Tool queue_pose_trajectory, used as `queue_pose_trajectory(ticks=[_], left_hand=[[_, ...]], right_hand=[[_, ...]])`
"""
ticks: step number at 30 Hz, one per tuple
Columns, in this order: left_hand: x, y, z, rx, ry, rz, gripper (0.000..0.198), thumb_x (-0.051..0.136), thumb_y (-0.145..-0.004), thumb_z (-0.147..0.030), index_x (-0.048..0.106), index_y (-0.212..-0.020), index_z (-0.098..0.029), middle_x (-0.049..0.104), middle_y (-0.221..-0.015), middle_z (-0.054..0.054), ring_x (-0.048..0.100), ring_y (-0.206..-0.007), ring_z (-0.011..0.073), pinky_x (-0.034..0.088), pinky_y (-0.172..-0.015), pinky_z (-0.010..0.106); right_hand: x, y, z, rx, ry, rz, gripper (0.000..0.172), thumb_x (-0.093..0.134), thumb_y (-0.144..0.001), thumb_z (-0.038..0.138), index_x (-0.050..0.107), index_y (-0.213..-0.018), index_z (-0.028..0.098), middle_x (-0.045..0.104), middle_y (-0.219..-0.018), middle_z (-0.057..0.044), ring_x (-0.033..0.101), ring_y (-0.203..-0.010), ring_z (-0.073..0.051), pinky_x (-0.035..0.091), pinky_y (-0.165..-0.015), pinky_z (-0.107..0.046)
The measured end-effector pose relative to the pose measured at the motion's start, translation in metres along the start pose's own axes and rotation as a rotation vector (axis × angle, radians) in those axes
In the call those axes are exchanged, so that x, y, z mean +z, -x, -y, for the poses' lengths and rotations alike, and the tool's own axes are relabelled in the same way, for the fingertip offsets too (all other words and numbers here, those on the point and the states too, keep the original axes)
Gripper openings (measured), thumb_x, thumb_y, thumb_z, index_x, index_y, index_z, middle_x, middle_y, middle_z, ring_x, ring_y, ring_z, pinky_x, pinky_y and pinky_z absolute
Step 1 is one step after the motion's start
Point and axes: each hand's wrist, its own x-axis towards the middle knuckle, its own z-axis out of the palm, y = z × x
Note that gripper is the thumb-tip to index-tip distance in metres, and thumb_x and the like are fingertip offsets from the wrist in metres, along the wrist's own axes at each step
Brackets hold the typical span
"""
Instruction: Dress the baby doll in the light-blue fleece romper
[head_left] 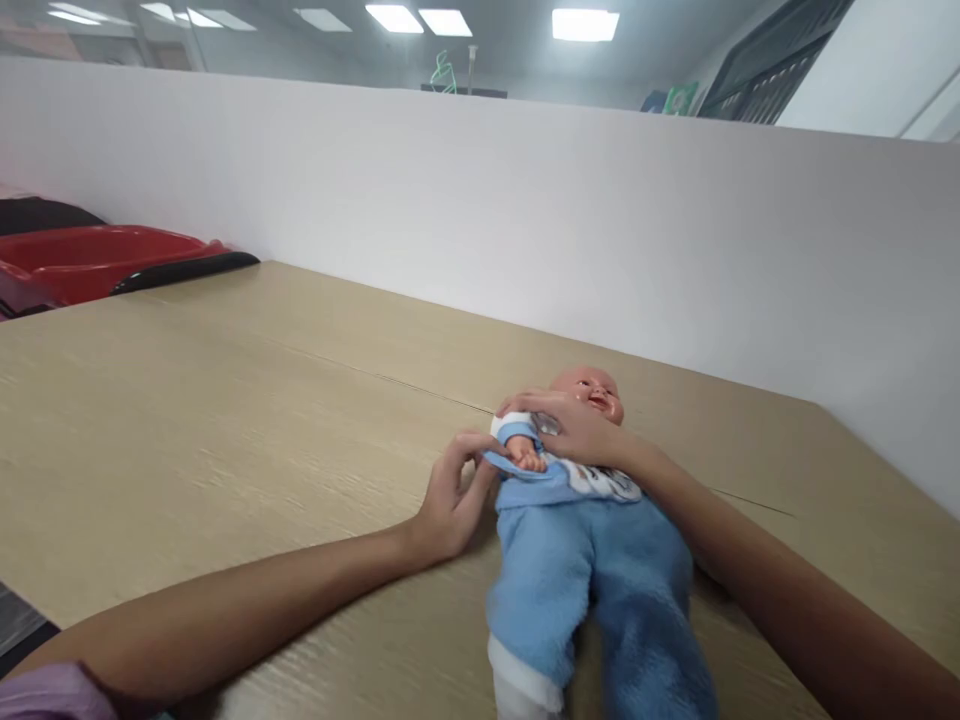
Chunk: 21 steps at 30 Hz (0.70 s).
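Note:
A baby doll (592, 390) lies on its back on the wooden table, dressed in a fuzzy blue and white top and blue trousers (555, 570). My left hand (457, 490) comes from the left and pinches the blue edge of the doll's top (499, 462) close to the doll's small hand (527, 455). Across the doll's chest reaches my right hand (574, 425), its fingers curled over the sleeve (517, 432) at the doll's arm. That hand covers the doll's neck and part of the chest. The feet run out of view at the bottom.
The wooden table (262, 420) stretches to a white partition (487, 210) at the back. A red tub (112, 255) with black edging stands beyond the table's far left corner. Past the partition are ceiling lights (585, 25) and a dark slatted frame (772, 65).

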Motion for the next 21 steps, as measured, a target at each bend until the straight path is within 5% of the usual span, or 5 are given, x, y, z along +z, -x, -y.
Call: queue_pose_trajectory(ticks=[4, 9, 14, 17, 21], left_hand=[[-0.003, -0.023, 0.006, -0.333, 0.006, -0.074, 0.026, 0.065, -0.097, -0.047, 0.065, -0.103, -0.022, 0.068, -0.094, 0.003, 0.060, -0.085, 0.0185, 0.048, -0.078, 0.029], [-0.021, -0.062, 0.020, -0.683, 0.059, 0.095, 0.033, 0.077, -0.072, -0.044, 0.067, -0.091, -0.018, 0.067, -0.085, 0.002, 0.058, -0.073, 0.0152, 0.042, -0.066, 0.026], [-0.030, -0.072, 0.016, -0.765, -0.033, 0.155, 0.054, 0.085, -0.067, -0.057, 0.060, -0.096, -0.019, 0.061, -0.074, -0.002, 0.056, -0.067, 0.0149, 0.043, -0.064, 0.027], [-0.029, -0.073, 0.000, -0.870, -0.129, 0.332, 0.061, 0.073, -0.075, -0.076, 0.055, -0.091, -0.020, 0.058, -0.071, -0.003, 0.057, -0.063, 0.0166, 0.044, -0.060, 0.029], [-0.030, -0.075, -0.019, -0.875, -0.254, 0.531, 0.069, 0.064, -0.082, -0.080, 0.050, -0.111, -0.019, 0.063, -0.076, -0.001, 0.064, -0.067, 0.0220, 0.049, -0.063, 0.033]], right_hand=[[0.009, -0.002, -0.002, -0.048, -0.057, 0.050, 0.026, 0.063, -0.093, 0.024, 0.075, -0.116, 0.019, 0.075, -0.121, -0.012, 0.067, -0.115, -0.026, 0.051, -0.102, -0.038], [0.007, -0.007, -0.009, 0.082, -0.227, 0.148, 0.031, 0.068, -0.091, 0.045, 0.078, -0.108, 0.022, 0.076, -0.121, -0.010, 0.065, -0.118, -0.028, 0.047, -0.108, -0.041], [0.001, -0.011, -0.002, 0.284, -0.416, 0.120, 0.052, 0.045, -0.098, 0.061, 0.076, -0.102, 0.019, 0.077, -0.108, -0.008, 0.067, -0.108, -0.025, 0.048, -0.105, -0.039], [0.002, -0.015, 0.010, 0.443, -0.216, -0.027, 0.041, 0.047, -0.099, 0.053, 0.071, -0.096, 0.020, 0.075, -0.103, -0.006, 0.066, -0.100, -0.022, 0.051, -0.091, -0.032], [0.012, -0.025, 0.022, 0.642, 0.058, -0.120, 0.023, 0.052, -0.097, 0.036, 0.066, -0.088, 0.019, 0.074, -0.091, -0.006, 0.065, -0.085, -0.021, 0.045, -0.072, -0.030]])
